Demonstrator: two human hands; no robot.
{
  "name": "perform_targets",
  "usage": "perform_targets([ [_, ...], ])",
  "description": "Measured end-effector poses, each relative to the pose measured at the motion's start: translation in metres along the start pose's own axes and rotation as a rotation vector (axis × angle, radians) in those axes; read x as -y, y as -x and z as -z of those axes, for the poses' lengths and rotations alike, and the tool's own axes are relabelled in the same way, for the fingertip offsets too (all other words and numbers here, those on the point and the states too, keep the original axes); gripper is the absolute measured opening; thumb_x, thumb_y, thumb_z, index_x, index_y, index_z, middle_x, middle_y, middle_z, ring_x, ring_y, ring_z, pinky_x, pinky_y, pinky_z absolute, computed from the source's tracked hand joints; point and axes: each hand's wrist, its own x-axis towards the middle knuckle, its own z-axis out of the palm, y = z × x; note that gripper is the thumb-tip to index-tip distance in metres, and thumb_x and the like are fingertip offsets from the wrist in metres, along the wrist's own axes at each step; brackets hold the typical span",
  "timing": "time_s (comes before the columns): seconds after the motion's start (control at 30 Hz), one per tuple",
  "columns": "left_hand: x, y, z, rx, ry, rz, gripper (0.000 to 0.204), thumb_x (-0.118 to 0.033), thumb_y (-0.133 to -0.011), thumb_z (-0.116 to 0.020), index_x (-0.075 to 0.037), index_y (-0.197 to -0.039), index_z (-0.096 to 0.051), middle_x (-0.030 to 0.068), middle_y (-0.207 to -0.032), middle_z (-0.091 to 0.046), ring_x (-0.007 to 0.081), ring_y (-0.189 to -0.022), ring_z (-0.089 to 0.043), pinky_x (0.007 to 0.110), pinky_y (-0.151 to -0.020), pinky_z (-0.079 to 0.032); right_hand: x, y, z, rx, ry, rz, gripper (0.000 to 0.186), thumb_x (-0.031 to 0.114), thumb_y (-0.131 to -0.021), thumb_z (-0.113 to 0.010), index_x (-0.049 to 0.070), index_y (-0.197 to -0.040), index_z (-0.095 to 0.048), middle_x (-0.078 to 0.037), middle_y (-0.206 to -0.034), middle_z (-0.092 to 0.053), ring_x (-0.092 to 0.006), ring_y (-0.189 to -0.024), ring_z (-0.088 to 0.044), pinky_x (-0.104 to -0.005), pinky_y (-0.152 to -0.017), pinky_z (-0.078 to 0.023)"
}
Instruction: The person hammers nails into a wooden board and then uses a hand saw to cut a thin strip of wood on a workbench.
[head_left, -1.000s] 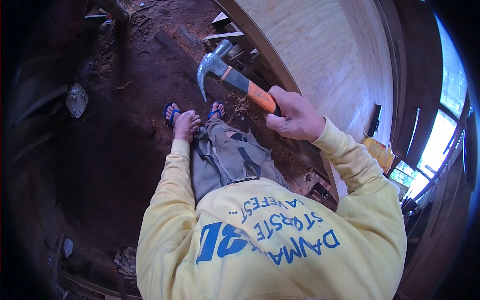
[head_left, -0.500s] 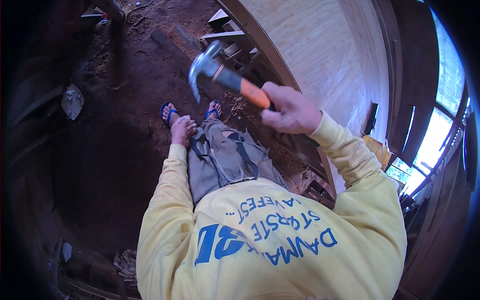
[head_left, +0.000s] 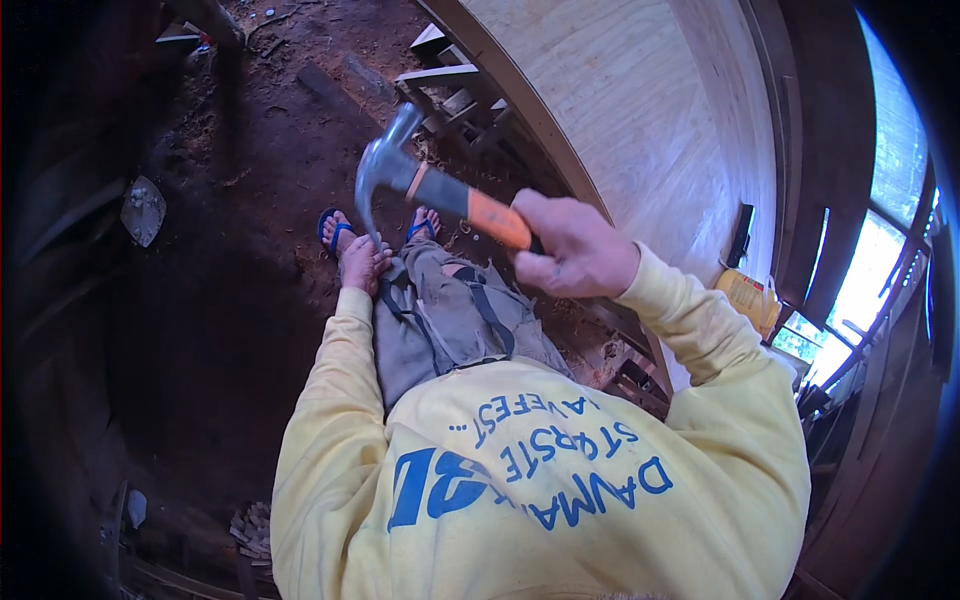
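Note:
My right hand [head_left: 580, 245] is wrapped around the handle of a claw hammer [head_left: 440, 190]. The hammer has a steel head and a black and orange grip, and it is held up in front of me with its head toward the left. My left hand [head_left: 362, 266] is lower down, beside the leg of my grey trousers [head_left: 455, 315]. Its fingers are drawn together; what they hold, if anything, is hidden. In the picture, the tip of the hammer's claw overlaps the edge of my left hand. I cannot tell whether the two touch.
A large curved plywood panel [head_left: 620, 110] rises on the right, with a yellow container [head_left: 750, 300] by its edge. Wood offcuts [head_left: 465, 100] lie beside the panel. My feet in blue flip-flops [head_left: 336, 232] stand on the brown earth floor [head_left: 270, 130], strewn with shavings.
My right hand and the hammer have moved slightly left and down, bringing the claw over the edge of my left hand in view. My left hand has stayed almost in place.

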Motion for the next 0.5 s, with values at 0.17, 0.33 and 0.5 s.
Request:
perform_targets([
  [0.17, 0.01, -0.015, 0.014, 0.036, 0.029, 0.015, 0.018, -0.019, -0.099, -0.066, -0.008, -0.113, -0.061, 0.0018, -0.081, -0.065, 0.0128, -0.065, -0.066, 0.025, -0.054, -0.056, -0.015, -0.002, 0.006, -0.054, -0.014, 0.014, 0.03, 0.026, -0.083, -0.065, 0.004, -0.098, -0.05, -0.025, -0.083, -0.059, -0.0456, -0.08, -0.06, -0.0482, -0.068, -0.048],
  [0.33, 0.017, -0.029, 0.032, 0.096, 0.076, 0.005, 0.019, -0.019, -0.099, -0.066, -0.007, -0.113, -0.06, 0.0023, -0.082, -0.065, 0.0133, -0.066, -0.066, 0.026, -0.055, -0.057, -0.023, -0.009, 0.019, -0.19, 0.129, -0.005, 0.03, 0.024, -0.083, -0.065, 0.004, -0.098, -0.049, -0.024, -0.078, -0.056, -0.045, -0.077, -0.06, -0.049, -0.067, -0.047],
  [0.5, 0.015, -0.016, 0.02, 0.063, 0.055, -0.007, 0.02, -0.019, -0.099, -0.066, -0.007, -0.114, -0.06, 0.0019, -0.082, -0.065, 0.0133, -0.066, -0.066, 0.026, -0.055, -0.057, -0.019, -0.001, 0.01, 0.083, -0.19, -0.018, 0.025, 0.017, -0.084, -0.066, 0.004, -0.096, -0.048, -0.011, -0.073, -0.044, -0.0226, -0.065, -0.047, -0.0369, -0.06, -0.042],
])
